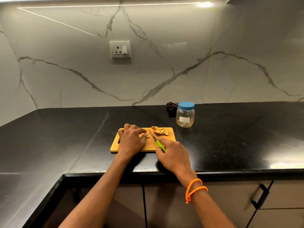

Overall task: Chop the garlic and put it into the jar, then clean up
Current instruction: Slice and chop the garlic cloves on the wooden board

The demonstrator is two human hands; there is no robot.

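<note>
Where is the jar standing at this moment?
The clear plastic jar with a blue lid stands on the black countertop, right of and behind the wooden cutting board.

1 board (170,136) on 1 worktop (230,137); 1 knife (156,140); 1 pile of cut pieces (160,130); 1 uncut piece (142,135); 1 jar (185,116) with 1 lid (186,105); 1 dark cloth (171,106); 2 hands, left (131,142) and right (174,155); 1 socket (120,49); 1 wristband (195,189).
</note>
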